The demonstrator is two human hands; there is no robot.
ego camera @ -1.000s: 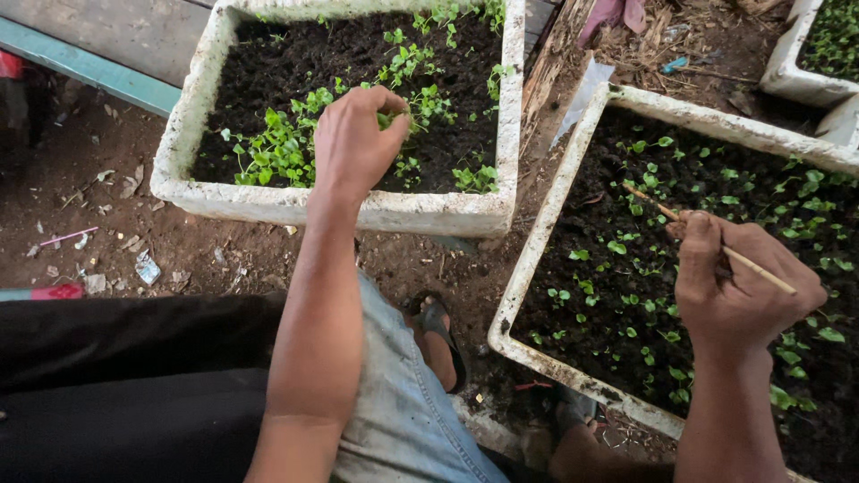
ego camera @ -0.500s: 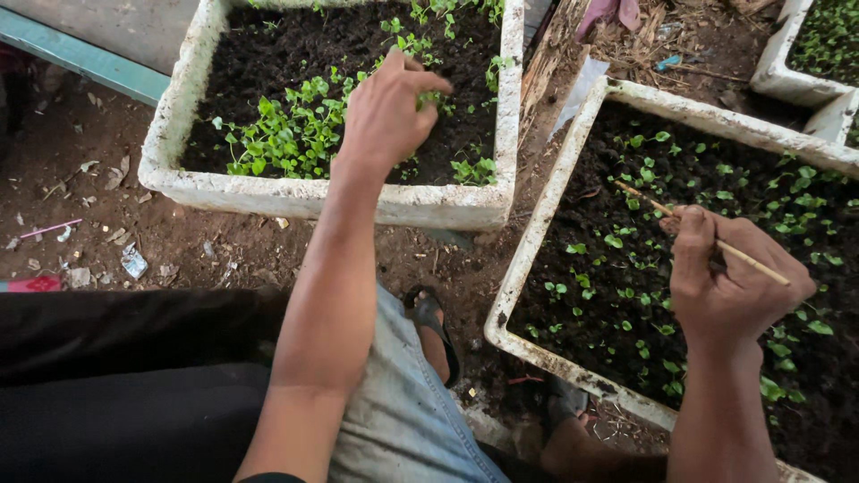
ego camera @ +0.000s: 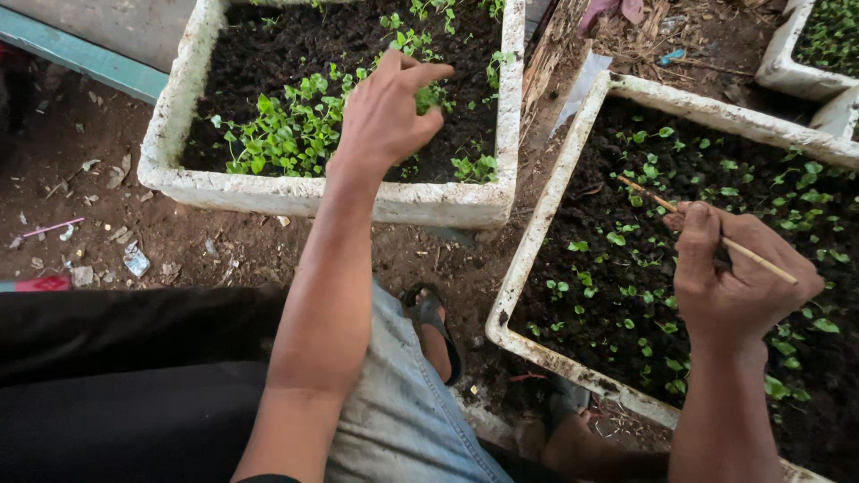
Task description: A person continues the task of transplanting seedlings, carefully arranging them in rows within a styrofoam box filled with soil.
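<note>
My left hand (ego camera: 386,114) reaches into a white foam box (ego camera: 170,134) of dark soil, its fingertips pinched among small green seedlings (ego camera: 286,134). Whether it grips a seedling is hidden by the fingers. My right hand (ego camera: 734,277) hovers over a second foam box (ego camera: 537,241) at the right and holds a thin wooden stick (ego camera: 644,192), whose tip points down-left toward the soil. That box is dotted with tiny spaced seedlings (ego camera: 626,295).
Bare dirt ground with litter lies at left. A teal board (ego camera: 80,58) runs along the upper left. My knee in jeans (ego camera: 403,411) and a sandalled foot (ego camera: 429,326) sit between the boxes. Another foam box (ego camera: 805,45) stands at the top right.
My left hand has moved farther into the left box, to the right of the dense seedling clump, and its fingers have pinched together. My right hand with the stick has stayed nearly still.
</note>
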